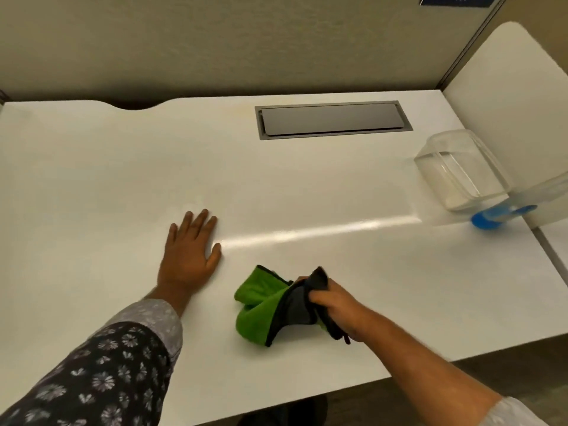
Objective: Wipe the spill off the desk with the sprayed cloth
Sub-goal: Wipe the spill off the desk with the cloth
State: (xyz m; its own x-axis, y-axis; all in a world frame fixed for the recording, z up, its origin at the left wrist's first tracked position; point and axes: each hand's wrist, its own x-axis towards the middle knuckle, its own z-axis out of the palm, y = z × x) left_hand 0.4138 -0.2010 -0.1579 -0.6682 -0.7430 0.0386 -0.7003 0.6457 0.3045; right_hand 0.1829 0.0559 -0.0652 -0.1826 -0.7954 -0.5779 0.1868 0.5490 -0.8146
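A green cloth (255, 305) with a grey and black side is bunched up and rests on the white desk (307, 186) near the front edge. My right hand (338, 309) is closed around its dark end. My left hand (189, 250) lies flat on the desk with fingers spread, a little left of the cloth and holding nothing. A faint wet patch (190, 206) shows just beyond my left fingertips; it is hard to make out.
A clear plastic container (461, 170) lies at the desk's right edge with a blue-capped spray bottle (498, 215) beside it. A grey cable hatch (333, 119) is set into the desk at the back. Partition walls stand behind and to the right.
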